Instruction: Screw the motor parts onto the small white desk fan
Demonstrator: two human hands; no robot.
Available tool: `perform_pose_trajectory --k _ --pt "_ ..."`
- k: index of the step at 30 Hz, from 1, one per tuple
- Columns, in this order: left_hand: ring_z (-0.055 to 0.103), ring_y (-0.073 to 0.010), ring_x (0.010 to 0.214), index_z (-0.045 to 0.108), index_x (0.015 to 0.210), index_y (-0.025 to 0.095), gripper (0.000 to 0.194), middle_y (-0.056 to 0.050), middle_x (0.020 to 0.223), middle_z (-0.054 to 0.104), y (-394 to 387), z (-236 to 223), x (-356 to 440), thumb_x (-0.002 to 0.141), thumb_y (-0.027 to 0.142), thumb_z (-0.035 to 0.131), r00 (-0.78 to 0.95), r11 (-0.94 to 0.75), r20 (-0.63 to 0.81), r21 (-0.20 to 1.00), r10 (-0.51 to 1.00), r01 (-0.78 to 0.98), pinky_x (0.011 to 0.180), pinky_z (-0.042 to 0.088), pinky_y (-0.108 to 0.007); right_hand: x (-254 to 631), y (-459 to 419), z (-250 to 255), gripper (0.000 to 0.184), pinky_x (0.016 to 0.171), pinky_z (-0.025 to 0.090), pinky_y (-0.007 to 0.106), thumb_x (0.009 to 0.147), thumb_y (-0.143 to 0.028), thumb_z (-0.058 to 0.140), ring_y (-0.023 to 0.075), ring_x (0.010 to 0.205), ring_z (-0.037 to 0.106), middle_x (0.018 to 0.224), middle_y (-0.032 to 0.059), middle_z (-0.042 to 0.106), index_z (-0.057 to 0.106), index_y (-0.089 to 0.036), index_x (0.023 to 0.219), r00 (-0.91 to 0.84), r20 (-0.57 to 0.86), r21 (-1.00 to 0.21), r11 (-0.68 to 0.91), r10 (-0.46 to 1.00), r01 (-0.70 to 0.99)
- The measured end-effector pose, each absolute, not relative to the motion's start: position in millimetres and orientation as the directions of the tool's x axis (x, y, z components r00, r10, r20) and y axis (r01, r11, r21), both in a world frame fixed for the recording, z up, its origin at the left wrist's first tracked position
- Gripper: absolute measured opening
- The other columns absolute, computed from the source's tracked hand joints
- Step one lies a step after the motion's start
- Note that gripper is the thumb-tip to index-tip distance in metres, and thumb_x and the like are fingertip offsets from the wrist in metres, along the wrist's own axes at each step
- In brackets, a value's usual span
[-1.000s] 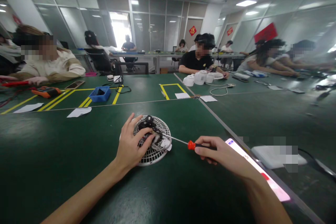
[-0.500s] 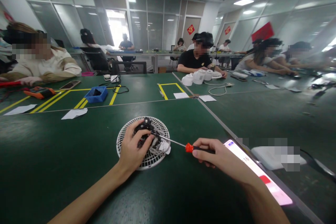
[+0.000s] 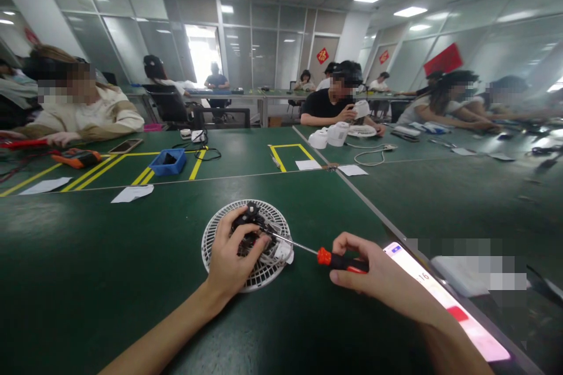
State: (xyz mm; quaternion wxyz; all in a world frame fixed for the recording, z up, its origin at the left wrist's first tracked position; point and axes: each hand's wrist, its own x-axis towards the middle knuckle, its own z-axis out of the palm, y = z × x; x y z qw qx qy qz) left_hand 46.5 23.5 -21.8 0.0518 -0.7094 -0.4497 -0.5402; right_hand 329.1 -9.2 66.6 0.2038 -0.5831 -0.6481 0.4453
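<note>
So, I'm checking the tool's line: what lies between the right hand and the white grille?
In the head view, the screwdriver bridges that gap, its thin shaft passing above green tabletop.

White round slatted grille (image 3: 269, 270) flat on the green tabletop (image 3: 132, 252), black mechanism (image 3: 248, 214) and pale wiring (image 3: 278, 229) on top, red-and-black screwdriver (image 3: 324, 256) slanting in from right (tip contact unclear).

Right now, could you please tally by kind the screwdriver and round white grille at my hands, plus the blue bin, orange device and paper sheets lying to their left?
Screwdriver: 1
Round white grille: 1
Blue bin: 1
Orange device: 1
Paper sheets: 2
Total: 6
</note>
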Motion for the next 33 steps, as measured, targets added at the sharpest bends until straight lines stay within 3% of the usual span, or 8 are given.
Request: perform_pose_trajectory --k 5,12,15,19,23,29,33 --pt "0.059 -0.0262 0.124 0.070 0.096 0.023 0.010 -0.008 0.135 0.059 25.6 -23.8 44.7 0.088 0.028 0.073 -0.003 -0.585 0.819 0.413 0.574 0.698 0.106 0.052 -0.049 327.3 -8.9 66.3 0.044 0.049 0.041 0.025 0.071 -0.052 0.081 0.0149 0.059 0.056 0.075 -0.0010 0.060 0.059 -0.022 0.094 -0.259 -0.350 -0.853 -0.192 0.901 0.485" --pt "0.061 -0.0259 0.119 0.070 0.092 0.022 0.009 -0.008 0.130 0.060 26.4 -21.6 42.9 0.086 0.027 0.075 0.002 -0.598 0.833 0.396 0.554 0.696 0.104 0.053 -0.048 331.4 -5.1 60.4 0.050 0.069 0.044 0.030 0.086 -0.066 0.063 0.0181 0.075 0.057 0.079 0.0044 0.065 0.071 -0.017 0.082 -0.310 -0.258 -0.865 -0.075 0.915 0.496" --pt "0.061 -0.0260 0.118 0.070 0.092 0.022 0.011 -0.008 0.130 0.060 26.1 -20.3 43.2 0.085 0.026 0.076 0.009 -0.606 0.839 0.386 0.544 0.695 0.103 0.053 -0.048 329.5 -6.6 58.5 0.057 0.061 0.042 0.029 0.088 -0.071 0.057 0.0162 0.067 0.056 0.078 0.0046 0.065 0.068 -0.016 0.082 -0.332 -0.333 -0.870 -0.151 0.883 0.470" --pt "0.061 -0.0263 0.119 0.069 0.095 0.022 0.014 -0.009 0.130 0.060 25.6 -19.8 43.7 0.085 0.027 0.077 0.019 -0.605 0.846 0.364 0.532 0.708 0.102 0.053 -0.048 326.8 -9.1 62.7 0.046 0.052 0.036 0.023 0.074 -0.055 0.081 0.0133 0.063 0.054 0.084 0.0004 0.064 0.060 -0.021 0.096 -0.329 -0.310 -0.880 -0.138 0.892 0.454" --pt "0.060 -0.0257 0.119 0.069 0.100 0.023 0.015 -0.008 0.130 0.059 25.8 -20.1 43.8 0.087 0.027 0.075 0.036 -0.605 0.851 0.342 0.524 0.720 0.101 0.053 -0.047 326.6 -9.7 67.6 0.046 0.051 0.031 0.021 0.066 -0.037 0.088 0.0105 0.058 0.048 0.069 -0.0057 0.058 0.050 -0.023 0.087 -0.292 -0.329 -0.858 -0.155 0.898 0.490" --pt "0.058 -0.0252 0.120 0.070 0.102 0.025 0.012 -0.007 0.133 0.056 26.5 -21.8 42.8 0.090 0.024 0.072 0.059 -0.598 0.848 0.320 0.526 0.735 0.103 0.052 -0.048 327.3 -7.1 64.2 0.041 0.052 0.040 0.023 0.072 -0.052 0.080 0.0122 0.063 0.051 0.075 -0.0022 0.057 0.060 -0.020 0.089 -0.260 -0.312 -0.890 -0.185 0.914 0.417" --pt "0.056 -0.0256 0.123 0.071 0.106 0.026 0.015 -0.008 0.135 0.054 26.2 -22.6 42.0 0.091 0.022 0.069 0.094 -0.601 0.850 0.283 0.518 0.748 0.104 0.052 -0.048 330.0 -2.7 55.7 0.052 0.053 0.039 0.024 0.082 -0.068 0.065 0.0115 0.062 0.050 0.077 0.0014 0.060 0.065 -0.016 0.081 -0.277 -0.327 -0.881 -0.186 0.904 0.434"
